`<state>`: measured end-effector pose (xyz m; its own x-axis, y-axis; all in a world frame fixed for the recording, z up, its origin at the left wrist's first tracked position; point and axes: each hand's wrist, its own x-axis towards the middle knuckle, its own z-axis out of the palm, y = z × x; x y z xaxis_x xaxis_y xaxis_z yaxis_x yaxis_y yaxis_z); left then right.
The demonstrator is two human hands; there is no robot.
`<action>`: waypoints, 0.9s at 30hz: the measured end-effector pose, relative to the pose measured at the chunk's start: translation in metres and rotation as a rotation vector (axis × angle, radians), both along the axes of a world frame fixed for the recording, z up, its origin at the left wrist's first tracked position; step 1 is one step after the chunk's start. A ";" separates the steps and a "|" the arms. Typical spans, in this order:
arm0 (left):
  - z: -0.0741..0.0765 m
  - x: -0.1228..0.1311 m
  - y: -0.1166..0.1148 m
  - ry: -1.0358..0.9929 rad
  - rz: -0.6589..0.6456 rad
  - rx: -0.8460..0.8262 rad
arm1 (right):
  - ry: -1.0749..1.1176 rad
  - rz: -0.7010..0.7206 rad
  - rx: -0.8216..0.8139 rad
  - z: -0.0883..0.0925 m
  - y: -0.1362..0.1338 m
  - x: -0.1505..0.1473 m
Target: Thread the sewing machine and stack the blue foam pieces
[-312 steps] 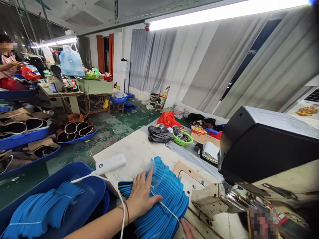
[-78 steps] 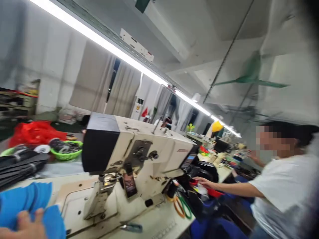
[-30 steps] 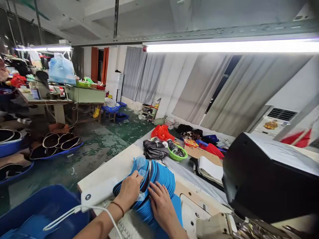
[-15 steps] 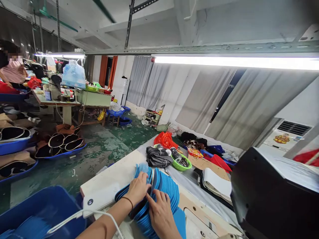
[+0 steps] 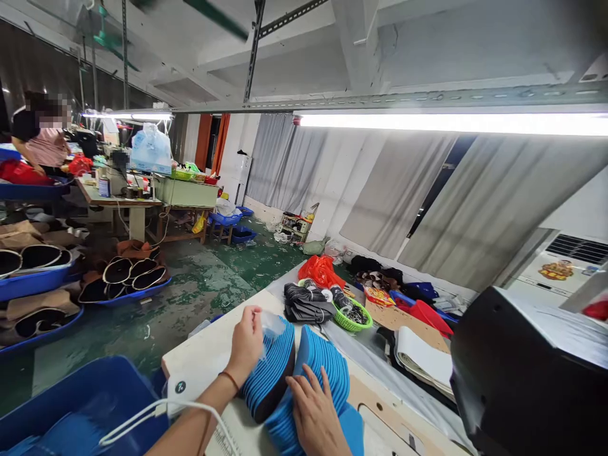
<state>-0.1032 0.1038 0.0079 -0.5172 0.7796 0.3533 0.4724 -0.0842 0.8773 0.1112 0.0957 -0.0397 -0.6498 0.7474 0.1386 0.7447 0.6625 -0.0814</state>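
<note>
Head view: I am looking forward and down at a pale desk [image 5: 213,345] near the bottom middle of the scene. On it sits a fanned stack of blue foam pieces [image 5: 323,367], thin curved sheets standing on edge and packed close together, with dark undersides showing on the left part.

My left hand [image 5: 246,342] is curled around the upper left portion of the stack, fingers gripping it together with a bit of clear plastic wrap [image 5: 272,324], and this portion leans away to the left, opening a gap. My right hand [image 5: 316,415] lies open and flat against the near side of the right portion, fingers spread, pressing and not clutching.

I judge the pieces light, soft and bendable, likely to slide against one another and spill if held loosely. The safest hold looks to be across the grouped edges, squeezing many together.

A white power bank [image 5: 183,387] lies just left of the stack. A green basket [image 5: 354,315] sits farther away, and a black sewing machine head [image 5: 522,373] looms at right.
</note>
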 end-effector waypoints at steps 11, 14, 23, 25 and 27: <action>0.005 -0.049 -0.009 0.048 0.136 0.063 | 0.021 0.088 0.060 0.005 0.006 -0.013; 0.001 -0.035 0.001 0.157 0.038 0.008 | 0.039 0.141 0.072 0.003 0.009 -0.017; -0.042 0.010 0.043 0.220 -0.248 -0.226 | 0.071 0.200 -0.040 0.010 0.015 -0.036; -0.047 0.008 0.045 0.164 -0.249 -0.199 | 0.077 0.177 -0.073 0.014 0.012 -0.036; -0.049 0.004 0.046 0.081 -0.248 -0.155 | 0.092 0.156 -0.081 0.017 0.010 -0.036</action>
